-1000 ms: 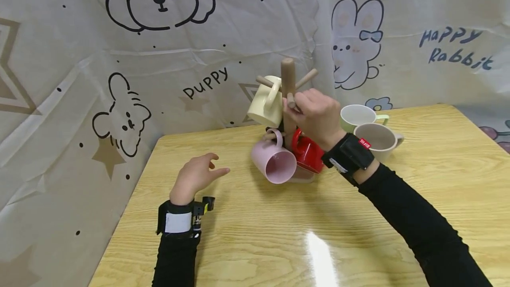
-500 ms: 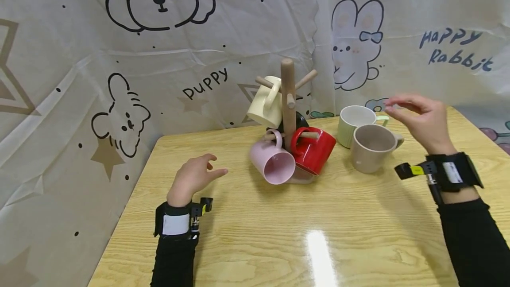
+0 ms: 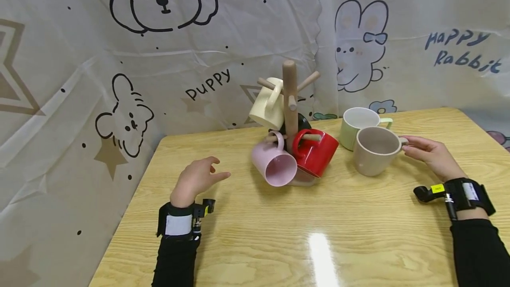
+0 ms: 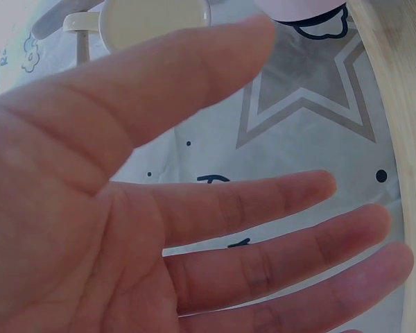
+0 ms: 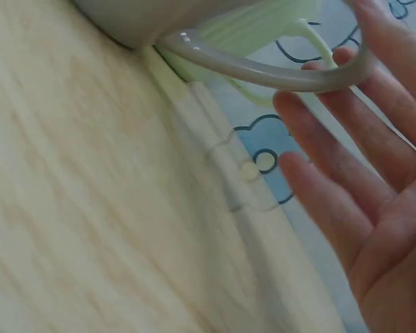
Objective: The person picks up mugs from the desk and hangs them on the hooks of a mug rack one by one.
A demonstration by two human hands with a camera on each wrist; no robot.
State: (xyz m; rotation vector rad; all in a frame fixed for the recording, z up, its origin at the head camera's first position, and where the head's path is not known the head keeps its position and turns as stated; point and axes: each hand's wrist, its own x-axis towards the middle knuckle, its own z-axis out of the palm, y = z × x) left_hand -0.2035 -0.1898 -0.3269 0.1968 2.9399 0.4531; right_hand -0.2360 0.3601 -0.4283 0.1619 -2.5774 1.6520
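My right hand (image 3: 431, 156) is at the handle of a beige mug (image 3: 370, 156) standing upright on the table. In the right wrist view its thumb lies at one side of the curved handle (image 5: 277, 75) and fingertips at the other, pinching its outer end. My left hand (image 3: 195, 180) hovers over the left of the table, fingers apart and loosely bent, holding nothing. Left of the beige mug stands a wooden mug tree (image 3: 290, 101). A cream mug (image 3: 266, 107), a pink mug (image 3: 272, 163) and a red mug (image 3: 316, 152) hang by their handles on its pegs.
A pale green mug (image 3: 350, 129) stands upright just behind the beige one. Something black (image 3: 303, 122), partly hidden, shows behind the mug tree's post. A printed cloth (image 3: 223, 25) hangs along the back and left edges of the wooden table (image 3: 255, 234).
My right hand has left the mug tree's upper peg, swung right and come down to the beige mug's handle. The left hand has stayed almost in place.
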